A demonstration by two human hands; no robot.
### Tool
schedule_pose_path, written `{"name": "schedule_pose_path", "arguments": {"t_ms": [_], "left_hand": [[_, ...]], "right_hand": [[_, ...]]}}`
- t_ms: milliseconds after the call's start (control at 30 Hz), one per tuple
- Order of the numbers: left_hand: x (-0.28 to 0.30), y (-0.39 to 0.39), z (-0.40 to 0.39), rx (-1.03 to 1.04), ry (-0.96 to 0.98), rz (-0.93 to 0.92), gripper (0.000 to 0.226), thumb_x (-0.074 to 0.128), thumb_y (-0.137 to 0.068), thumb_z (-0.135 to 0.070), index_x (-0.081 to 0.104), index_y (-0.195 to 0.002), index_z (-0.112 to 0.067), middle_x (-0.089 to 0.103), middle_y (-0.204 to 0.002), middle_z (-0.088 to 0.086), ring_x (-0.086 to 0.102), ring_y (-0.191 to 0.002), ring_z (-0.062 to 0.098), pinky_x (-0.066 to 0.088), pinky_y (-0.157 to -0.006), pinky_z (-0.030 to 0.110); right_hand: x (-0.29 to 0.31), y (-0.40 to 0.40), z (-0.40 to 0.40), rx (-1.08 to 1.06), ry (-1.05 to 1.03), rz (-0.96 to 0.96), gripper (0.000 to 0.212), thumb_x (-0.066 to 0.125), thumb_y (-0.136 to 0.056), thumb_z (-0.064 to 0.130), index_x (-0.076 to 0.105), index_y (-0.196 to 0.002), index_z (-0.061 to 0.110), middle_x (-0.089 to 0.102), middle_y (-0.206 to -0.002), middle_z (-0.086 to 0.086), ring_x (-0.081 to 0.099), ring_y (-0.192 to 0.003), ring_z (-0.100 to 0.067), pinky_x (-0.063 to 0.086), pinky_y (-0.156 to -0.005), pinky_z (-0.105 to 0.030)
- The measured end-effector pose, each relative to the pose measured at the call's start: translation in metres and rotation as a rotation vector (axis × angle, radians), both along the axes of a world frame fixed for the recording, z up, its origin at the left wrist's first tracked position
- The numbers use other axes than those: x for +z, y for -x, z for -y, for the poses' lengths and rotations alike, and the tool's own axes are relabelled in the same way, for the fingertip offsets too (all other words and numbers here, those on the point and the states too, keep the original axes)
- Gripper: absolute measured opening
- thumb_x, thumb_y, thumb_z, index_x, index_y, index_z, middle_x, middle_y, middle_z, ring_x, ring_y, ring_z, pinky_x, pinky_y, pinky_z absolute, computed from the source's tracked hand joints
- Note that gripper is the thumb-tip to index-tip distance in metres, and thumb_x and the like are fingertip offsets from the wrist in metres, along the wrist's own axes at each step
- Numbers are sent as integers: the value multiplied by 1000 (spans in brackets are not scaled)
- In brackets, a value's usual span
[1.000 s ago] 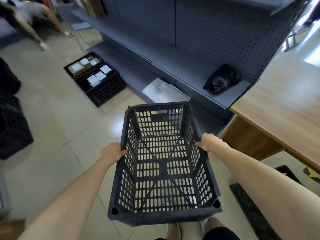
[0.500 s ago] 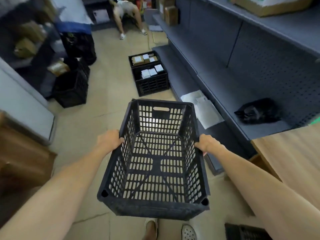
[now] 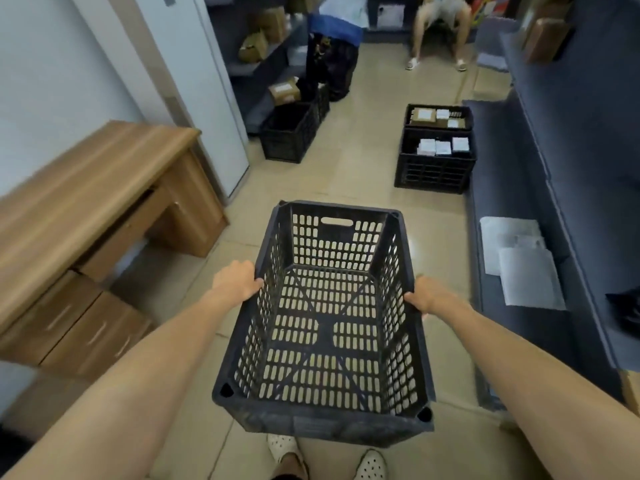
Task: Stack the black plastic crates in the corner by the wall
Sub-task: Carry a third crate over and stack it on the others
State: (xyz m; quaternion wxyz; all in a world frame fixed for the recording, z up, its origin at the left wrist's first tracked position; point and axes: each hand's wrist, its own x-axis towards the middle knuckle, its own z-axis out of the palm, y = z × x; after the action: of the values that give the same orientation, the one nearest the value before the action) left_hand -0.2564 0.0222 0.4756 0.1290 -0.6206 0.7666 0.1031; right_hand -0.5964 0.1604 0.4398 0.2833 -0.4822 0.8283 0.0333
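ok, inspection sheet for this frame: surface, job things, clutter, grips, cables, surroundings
Surface: beige tiled floor, no table in use.
Job's things: empty black crate carried above the floor; another empty crate by the wall; two crates holding boxes beside the shelving.
Clutter: papers on the bottom shelf; cardboard boxes by the far rack.
Grips: left hand and right hand each hold a crate side wall.
Cables: nothing seen.
Surroundings: wooden desk left, grey shelving right, a seated person far back.
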Motion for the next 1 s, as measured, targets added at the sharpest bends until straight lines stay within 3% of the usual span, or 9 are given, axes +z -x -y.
{"name": "schedule_pose_path", "arguments": {"t_ms": [133, 367, 567, 733, 833, 1000], "left_hand": [[-5, -72, -29, 159, -35, -2, 31, 55, -95, -38, 61, -110, -12, 67, -104, 8, 66, -94, 26, 56, -83, 38], [-13, -214, -97, 422, -72, -25, 32, 56, -94, -41, 63, -104, -12, 66, -98, 4, 65, -89, 25, 55, -78, 36], [-19, -342, -175, 651, -73, -51, 27, 58, -91, -44, 53, -92, -18, 56, -85, 1, 61, -82, 24, 51, -70, 34], [-22, -448, -249, 809, -117, -25, 31, 58, -91, -46, 55, -93, -15, 60, -92, 5, 64, -87, 28, 53, -70, 36], [-18, -509, -290, 883, -127, -42, 29, 58, -91, -44, 56, -87, -15, 60, -83, 3, 62, -76, 23, 52, -63, 34], [-17, -590, -355, 1013, -67, -49, 26, 59, -91, -38, 55, -79, -15, 64, -89, 8, 65, -84, 27, 57, -76, 38]], "right_hand": [[1, -58, 24, 162, -18, -1, 32, 55, -97, 32, 55, -113, 5, 58, -93, -6, 56, -78, -21, 40, -67, -25], [3, -184, 54, 407, -57, 38, 29, 56, -97, 29, 55, -114, 6, 64, -100, -8, 58, -77, -21, 49, -74, -29], [4, -320, 58, 623, -80, 14, 28, 56, -94, 28, 61, -110, 5, 65, -91, -7, 65, -75, -23, 51, -72, -29], [-1, -445, 38, 785, -107, 33, 23, 54, -94, 27, 62, -106, 8, 65, -85, -4, 65, -71, -20, 51, -67, -28], [-4, -517, 25, 853, -149, 67, 21, 53, -96, 26, 62, -105, 10, 62, -76, 2, 62, -57, -12, 46, -51, -23], [-6, -627, 3, 903, -182, 193, 7, 54, -96, 19, 53, -91, 15, 61, -72, 2, 61, -49, -11, 45, -35, -19]]}}
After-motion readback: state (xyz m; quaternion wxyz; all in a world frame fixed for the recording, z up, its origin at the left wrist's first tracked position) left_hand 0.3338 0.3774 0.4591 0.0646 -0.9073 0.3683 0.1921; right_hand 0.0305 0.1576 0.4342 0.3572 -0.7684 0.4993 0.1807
